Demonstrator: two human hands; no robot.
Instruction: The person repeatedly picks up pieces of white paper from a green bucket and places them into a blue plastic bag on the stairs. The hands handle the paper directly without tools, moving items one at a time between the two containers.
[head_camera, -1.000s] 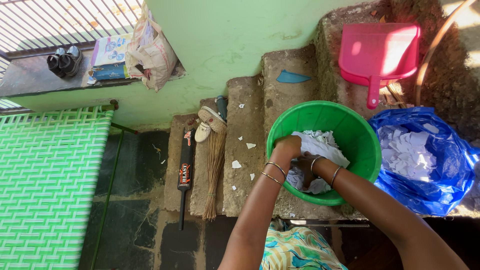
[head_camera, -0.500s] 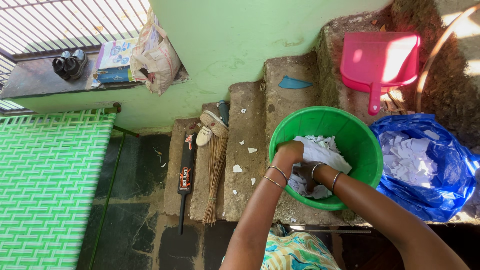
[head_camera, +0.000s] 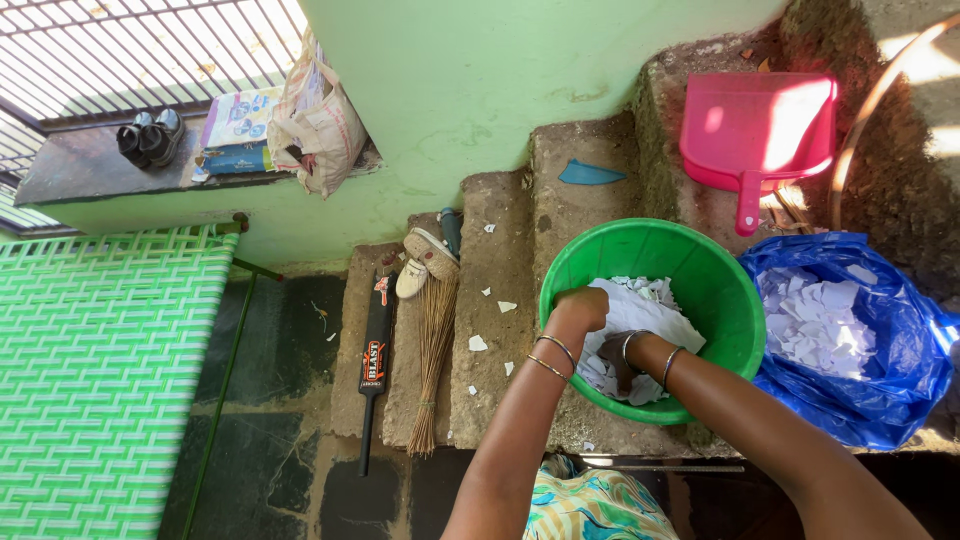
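Observation:
A green plastic bucket (head_camera: 720, 270) stands on a concrete step and holds a heap of torn white paper pieces (head_camera: 640, 310). My left hand (head_camera: 578, 306) is a fist inside the bucket, at its left wall, pressed on the paper. My right hand (head_camera: 612, 352) is lower in the bucket, fingers buried among the paper; its grip is hidden. Both wrists wear thin bangles.
A blue plastic bag (head_camera: 880, 390) with more white paper scraps lies right of the bucket. A pink dustpan (head_camera: 760, 135) rests on an upper step. A broom (head_camera: 432, 350), a black bat (head_camera: 373, 360) and sandals (head_camera: 425, 260) lie on lower steps. A green woven cot (head_camera: 100, 380) is at left.
The view has shifted slightly. Both hands stay inside the bucket on the paper, with only small movement.

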